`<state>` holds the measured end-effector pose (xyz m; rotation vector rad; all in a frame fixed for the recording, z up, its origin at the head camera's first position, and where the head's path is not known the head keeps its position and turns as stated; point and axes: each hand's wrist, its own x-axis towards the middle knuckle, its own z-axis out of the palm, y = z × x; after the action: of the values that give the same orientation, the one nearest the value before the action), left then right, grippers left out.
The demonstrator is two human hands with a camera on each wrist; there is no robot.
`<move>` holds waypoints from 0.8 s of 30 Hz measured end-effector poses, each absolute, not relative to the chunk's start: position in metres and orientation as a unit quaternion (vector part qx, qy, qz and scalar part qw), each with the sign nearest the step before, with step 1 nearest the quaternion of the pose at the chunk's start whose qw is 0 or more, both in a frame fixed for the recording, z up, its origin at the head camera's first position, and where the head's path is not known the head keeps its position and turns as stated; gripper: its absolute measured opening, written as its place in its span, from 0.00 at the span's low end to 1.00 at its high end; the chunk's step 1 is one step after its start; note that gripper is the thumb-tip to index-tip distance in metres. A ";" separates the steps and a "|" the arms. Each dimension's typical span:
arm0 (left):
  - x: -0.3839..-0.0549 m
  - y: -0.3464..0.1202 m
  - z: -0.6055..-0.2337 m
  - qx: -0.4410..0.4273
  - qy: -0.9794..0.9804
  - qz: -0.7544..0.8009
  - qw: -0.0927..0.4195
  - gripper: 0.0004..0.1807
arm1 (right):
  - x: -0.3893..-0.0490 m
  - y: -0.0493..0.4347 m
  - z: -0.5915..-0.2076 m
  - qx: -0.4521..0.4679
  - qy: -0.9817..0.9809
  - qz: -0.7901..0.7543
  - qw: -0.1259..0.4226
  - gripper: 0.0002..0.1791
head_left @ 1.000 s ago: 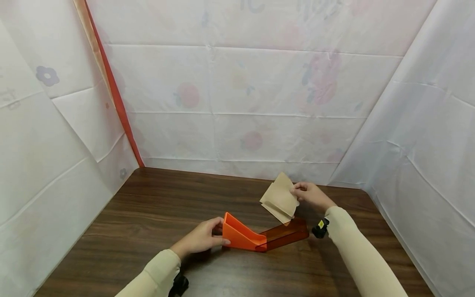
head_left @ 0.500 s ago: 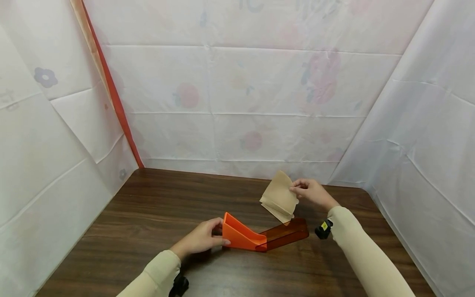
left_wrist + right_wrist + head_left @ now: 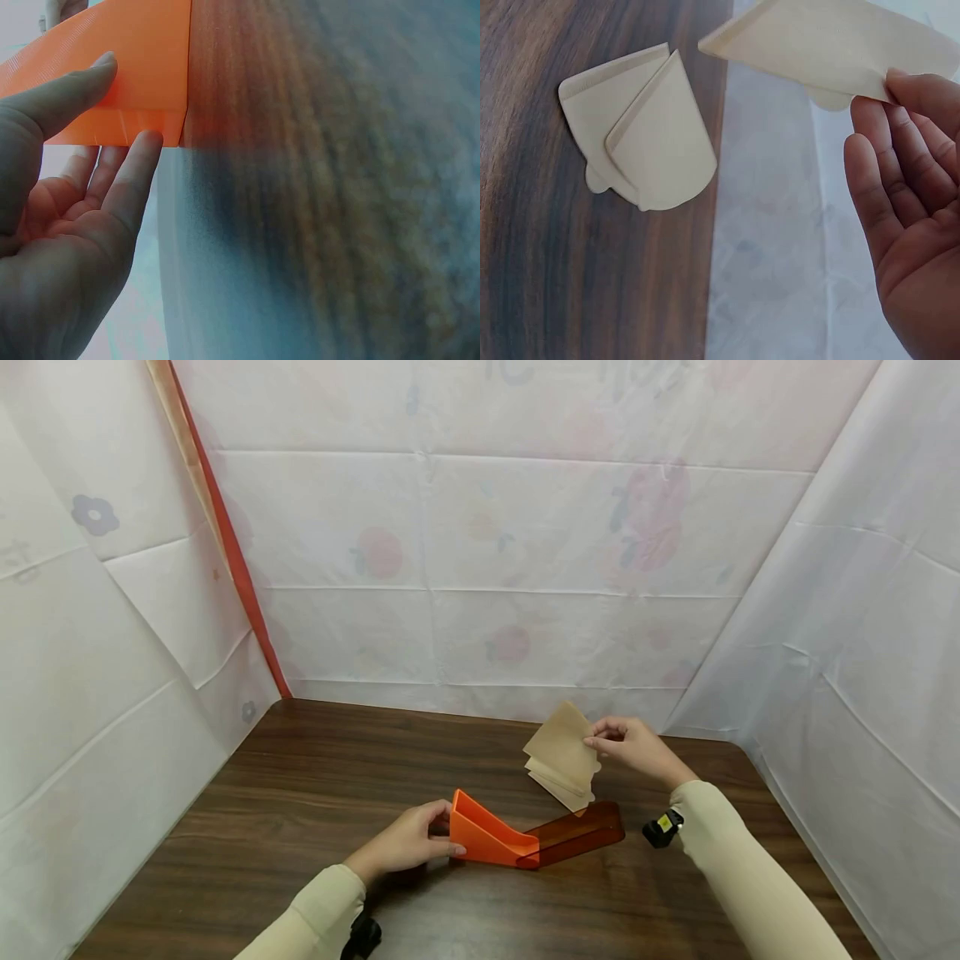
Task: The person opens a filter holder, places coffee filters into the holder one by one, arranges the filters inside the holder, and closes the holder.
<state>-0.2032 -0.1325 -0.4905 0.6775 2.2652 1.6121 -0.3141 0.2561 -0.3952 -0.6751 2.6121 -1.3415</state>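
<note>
My left hand (image 3: 405, 839) holds the tall end of an orange wedge-shaped holder (image 3: 480, 835) standing on the table. In the left wrist view, the thumb lies on the holder's side (image 3: 150, 56) and fingers touch its end. A translucent brown lid (image 3: 581, 833) extends to the right from the holder's low end. Behind the lid, my right hand (image 3: 637, 750) pinches a tan paper coffee filter (image 3: 832, 45) by its edge between thumb and fingers, raised off the table. Below it, two more coffee filters (image 3: 667, 142) lie flat and overlapping, partly covered in the head view.
The dark wood-grain table (image 3: 330, 777) is enclosed by white printed sheets (image 3: 465, 635) at the back and sides. A red-orange strip (image 3: 240, 572) runs down the left back corner. Black wrist cameras (image 3: 663, 829) sit by both sleeves.
My right hand has shifted slightly up and back, lifting the top coffee filter away from those beneath. The left hand and the holder have stayed in place.
</note>
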 end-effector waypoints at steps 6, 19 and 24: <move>-0.203 -0.132 -0.490 0.231 0.782 0.562 0.139 0.19 | -0.305 0.251 -0.383 -0.243 0.864 -0.437 0.060 0.11; -0.202 -0.133 -0.491 0.239 0.798 0.538 0.127 0.19 | -0.291 0.238 -0.368 -0.275 0.868 -0.411 0.041 0.08; -0.202 -0.132 -0.489 0.235 0.793 0.546 0.132 0.18 | -0.286 0.235 -0.365 -0.283 0.870 -0.402 0.035 0.08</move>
<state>-0.2024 -0.1324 -0.4893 0.6815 2.3011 1.5847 -0.2858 0.2349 -0.3648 -0.8699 2.6742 -1.2349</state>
